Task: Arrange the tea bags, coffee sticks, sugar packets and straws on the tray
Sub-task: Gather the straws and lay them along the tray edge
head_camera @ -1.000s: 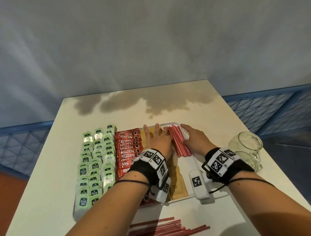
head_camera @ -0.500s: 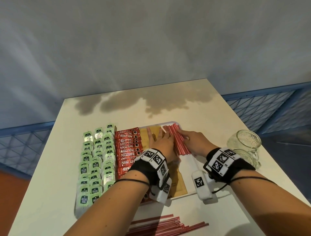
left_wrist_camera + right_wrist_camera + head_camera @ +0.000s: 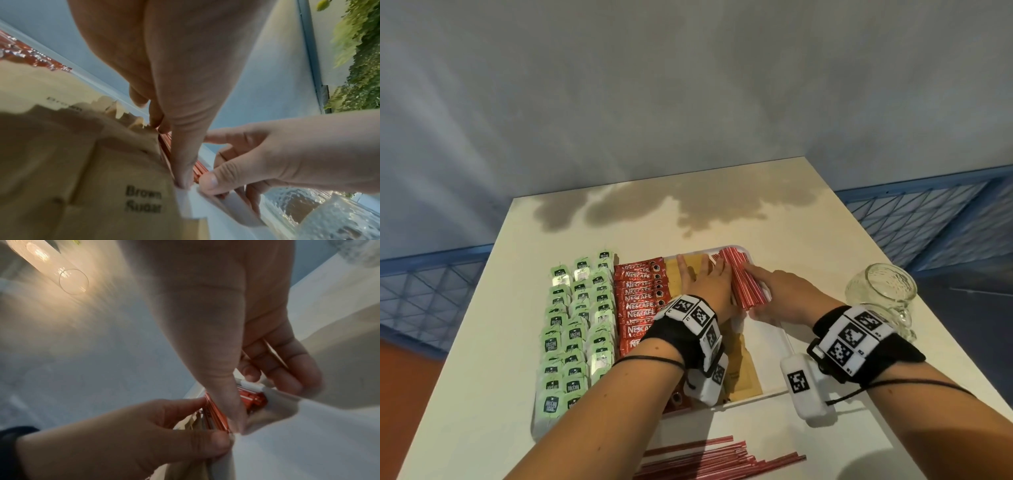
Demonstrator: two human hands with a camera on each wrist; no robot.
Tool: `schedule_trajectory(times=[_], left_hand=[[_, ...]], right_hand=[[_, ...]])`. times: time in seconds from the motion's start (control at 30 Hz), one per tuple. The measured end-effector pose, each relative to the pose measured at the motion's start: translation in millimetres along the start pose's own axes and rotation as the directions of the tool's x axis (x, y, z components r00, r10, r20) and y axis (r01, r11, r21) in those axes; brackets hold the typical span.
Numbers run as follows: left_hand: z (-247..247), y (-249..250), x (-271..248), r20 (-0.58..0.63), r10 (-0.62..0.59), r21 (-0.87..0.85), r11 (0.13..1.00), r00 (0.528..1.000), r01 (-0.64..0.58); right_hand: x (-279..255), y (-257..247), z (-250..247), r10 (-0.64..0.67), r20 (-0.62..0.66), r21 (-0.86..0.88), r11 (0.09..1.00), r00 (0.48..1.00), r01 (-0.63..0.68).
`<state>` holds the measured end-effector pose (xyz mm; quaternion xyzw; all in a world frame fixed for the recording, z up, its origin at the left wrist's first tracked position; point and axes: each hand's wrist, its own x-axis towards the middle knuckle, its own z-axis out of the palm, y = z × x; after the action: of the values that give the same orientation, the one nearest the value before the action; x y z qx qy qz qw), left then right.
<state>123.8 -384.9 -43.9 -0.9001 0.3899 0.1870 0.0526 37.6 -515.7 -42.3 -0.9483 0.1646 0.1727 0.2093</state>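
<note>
A white tray point(image 3: 787, 342) holds rows of green tea bags point(image 3: 578, 325), red coffee sticks point(image 3: 640, 298), brown sugar packets point(image 3: 739, 370) and a bundle of red straws point(image 3: 743, 284) at its far right. My left hand point(image 3: 709, 284) lies flat over the sugar packets, its straight fingers and thumb pressing the bundle's left side. My right hand point(image 3: 774, 291) presses the bundle's right side, index finger along the straws and thumb at their near ends. The wrist views show the straws point(image 3: 166, 146) point(image 3: 216, 415) squeezed between the two hands.
More red straws point(image 3: 709, 459) lie loose on the white table near its front edge. A glass mug point(image 3: 880, 291) stands right of the tray, close to my right wrist. Blue railing runs beyond the table on both sides.
My right hand has slid back from the bundle's far end to its side and near ends. The left hand has shifted a little against the straws, which now lie tighter together.
</note>
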Motion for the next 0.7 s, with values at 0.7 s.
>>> schedule_trajectory(times=[0.7], left_hand=[[2.2,0.0,4.2,0.013,-0.030,-0.024,0.999,0.999,0.030]], right_hand=[[-5.6,1.5,-2.9,0.004,0.024,0.198,0.980,1.000,-0.009]])
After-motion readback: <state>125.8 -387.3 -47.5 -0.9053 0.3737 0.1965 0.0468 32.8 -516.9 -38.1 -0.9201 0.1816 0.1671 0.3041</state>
